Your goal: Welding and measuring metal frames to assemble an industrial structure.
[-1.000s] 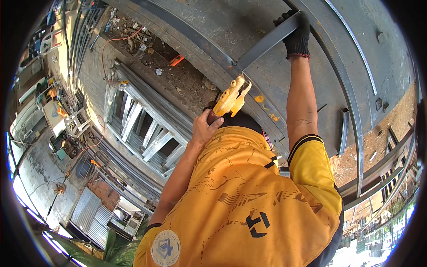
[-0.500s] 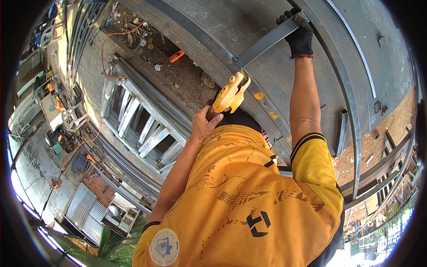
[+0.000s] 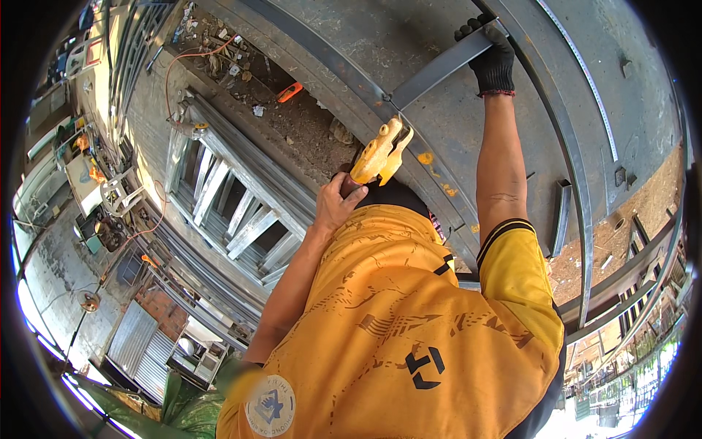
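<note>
My left hand (image 3: 338, 205), bare, is closed round the dark grip of a yellow welding electrode holder (image 3: 379, 155) in front of my waist. The holder's jaws point away from me, close to the joint where a short steel crossbar (image 3: 441, 71) meets a long steel bar (image 3: 322, 51). Whether a rod sits in the jaws is hard to make out. My right hand (image 3: 491, 58), in a black knit glove, is wrapped round the crossbar's far right end. There it meets another long steel bar (image 3: 559, 124), which runs down past my right arm.
Beneath the bars lies a grey metal work surface (image 3: 585, 22) with a long measuring tape (image 3: 585, 73) on it. A short tube offcut (image 3: 561, 217) lies right of my arm. Left are stacked metal frames (image 3: 241, 197), a strip of littered dirt with an orange object (image 3: 290, 92), and an orange cable (image 3: 170, 80).
The electrode holder has shifted very slightly in my left hand's grasp. My right hand stays in place on the crossbar.
</note>
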`<act>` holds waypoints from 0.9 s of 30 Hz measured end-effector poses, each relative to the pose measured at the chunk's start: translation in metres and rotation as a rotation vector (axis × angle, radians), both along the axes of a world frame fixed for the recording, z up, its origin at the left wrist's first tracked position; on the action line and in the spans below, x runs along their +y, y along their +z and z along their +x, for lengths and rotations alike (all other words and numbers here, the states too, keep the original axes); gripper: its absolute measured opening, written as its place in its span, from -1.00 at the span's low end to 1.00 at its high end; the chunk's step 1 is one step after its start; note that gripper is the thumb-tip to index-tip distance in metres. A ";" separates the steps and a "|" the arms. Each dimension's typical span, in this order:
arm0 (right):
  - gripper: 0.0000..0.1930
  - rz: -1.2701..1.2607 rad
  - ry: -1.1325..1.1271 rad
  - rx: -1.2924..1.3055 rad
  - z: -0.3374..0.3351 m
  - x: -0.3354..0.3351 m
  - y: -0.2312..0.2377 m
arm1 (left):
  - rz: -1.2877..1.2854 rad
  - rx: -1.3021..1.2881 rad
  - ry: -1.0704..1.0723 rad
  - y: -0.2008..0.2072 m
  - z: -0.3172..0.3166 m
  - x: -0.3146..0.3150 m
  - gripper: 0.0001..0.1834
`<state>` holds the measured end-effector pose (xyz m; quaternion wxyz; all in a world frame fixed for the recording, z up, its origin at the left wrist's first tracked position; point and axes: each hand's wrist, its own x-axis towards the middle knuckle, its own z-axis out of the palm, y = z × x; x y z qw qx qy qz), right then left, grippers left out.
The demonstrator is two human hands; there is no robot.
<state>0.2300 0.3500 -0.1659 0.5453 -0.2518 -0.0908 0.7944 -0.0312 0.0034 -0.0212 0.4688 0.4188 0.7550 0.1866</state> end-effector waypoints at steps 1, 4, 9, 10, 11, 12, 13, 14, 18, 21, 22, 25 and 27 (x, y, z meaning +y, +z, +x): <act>-0.58 0.001 0.005 0.000 0.000 0.000 0.000 | 0.000 -0.001 -0.001 0.000 0.000 0.000 -0.48; -0.57 0.003 0.016 0.000 0.000 0.000 0.001 | -0.013 -0.003 0.011 0.000 0.000 0.002 -0.48; -0.57 -0.005 0.015 -0.006 0.001 0.002 -0.001 | -0.030 0.005 -0.004 -0.001 0.000 0.002 -0.48; -0.57 0.008 0.026 0.000 0.003 0.003 -0.002 | -0.024 0.014 -0.008 -0.001 0.000 0.002 -0.50; -0.57 0.022 0.038 0.005 0.004 0.003 -0.002 | -0.018 0.023 -0.012 -0.001 0.000 0.002 -0.51; -0.57 0.022 0.038 0.005 0.004 0.003 -0.003 | -0.011 0.034 -0.015 -0.001 0.000 0.002 -0.52; -0.58 0.024 0.038 0.015 0.003 0.002 -0.003 | -0.011 0.033 -0.015 -0.002 0.001 0.002 -0.52; -0.59 0.026 0.036 0.025 0.004 0.002 -0.004 | 0.006 0.018 0.006 -0.003 0.002 0.001 -0.55; -0.61 0.040 0.038 0.046 0.001 0.002 -0.008 | 0.027 -0.045 0.077 -0.008 0.003 -0.005 -0.58; -0.63 0.054 0.048 0.071 -0.006 0.004 -0.015 | -0.002 -0.101 0.139 -0.013 0.000 -0.013 -0.53; -0.63 0.064 0.037 0.062 0.002 0.006 -0.016 | 0.006 -0.094 0.106 -0.013 0.002 -0.008 -0.58; -0.64 0.014 0.005 -0.023 0.002 0.001 0.000 | 0.019 -0.058 0.063 -0.012 0.003 -0.003 -0.67; -0.64 -0.101 -0.054 -0.189 -0.002 -0.006 0.018 | 0.037 -0.031 0.044 -0.010 0.003 -0.002 -0.67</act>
